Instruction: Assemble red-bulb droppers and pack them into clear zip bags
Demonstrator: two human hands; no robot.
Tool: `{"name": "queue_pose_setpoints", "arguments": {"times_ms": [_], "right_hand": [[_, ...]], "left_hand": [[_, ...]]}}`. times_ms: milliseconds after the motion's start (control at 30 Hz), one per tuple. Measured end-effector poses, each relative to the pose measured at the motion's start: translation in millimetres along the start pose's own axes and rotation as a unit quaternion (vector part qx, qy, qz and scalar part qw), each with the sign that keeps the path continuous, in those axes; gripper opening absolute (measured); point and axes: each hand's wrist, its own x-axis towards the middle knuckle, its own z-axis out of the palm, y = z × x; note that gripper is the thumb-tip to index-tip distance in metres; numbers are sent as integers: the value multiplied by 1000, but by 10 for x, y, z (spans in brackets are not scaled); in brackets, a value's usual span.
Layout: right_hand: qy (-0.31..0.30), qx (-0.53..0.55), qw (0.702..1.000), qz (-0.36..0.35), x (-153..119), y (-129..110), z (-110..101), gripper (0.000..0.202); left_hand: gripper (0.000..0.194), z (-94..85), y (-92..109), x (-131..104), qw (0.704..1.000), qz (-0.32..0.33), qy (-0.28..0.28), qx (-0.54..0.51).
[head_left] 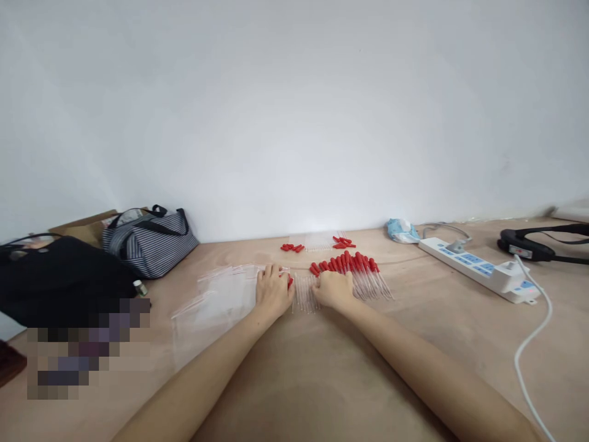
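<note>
My left hand (pixel 275 290) is closed around something red, with a red end showing at its right side; it rests by the edge of the clear plastic bags (pixel 216 307). My right hand (pixel 334 288) is closed at the right side of a row of thin clear tubes (pixel 304 294); what its fingers hold is hidden. Just right of it lie several clear tubes with red caps (pixel 368 267), side by side. Behind the hands are loose red caps (pixel 292 248), more red caps (pixel 344 243) and another set of clear tubes (pixel 317 241).
A striped bag (pixel 154 242), a black bag (pixel 64 282) and a small bottle (pixel 140 287) stand at the left. To the right are a blue and white packet (pixel 402 231), a white power strip (pixel 473 267) with a cable, and a black headset (pixel 527 245).
</note>
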Motion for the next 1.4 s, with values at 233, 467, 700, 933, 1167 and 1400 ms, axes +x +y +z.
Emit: {"name": "queue_pose_setpoints", "arguments": {"times_ms": [233, 467, 700, 933, 1167, 1400], "right_hand": [[-16, 5, 1000, 8, 37, -38, 18, 29], [14, 14, 1000, -14, -42, 50, -23, 28], [124, 170, 952, -222, -308, 555, 94, 16], [139, 170, 908, -357, -578, 645, 179, 19], [132, 140, 904, -382, -641, 553, 134, 19], [127, 143, 900, -391, -650, 539, 135, 18]], "left_hand": [[8, 26, -15, 29, 997, -12, 43, -65], [8, -105, 42, -164, 981, 22, 42, -190], [15, -141, 21, -601, 922, 63, -65, -377], [14, -163, 29, -591, 917, 87, -83, -380], [13, -213, 49, -589, 912, 86, -95, -390], [17, -206, 81, -566, 905, 63, -83, -413]]}}
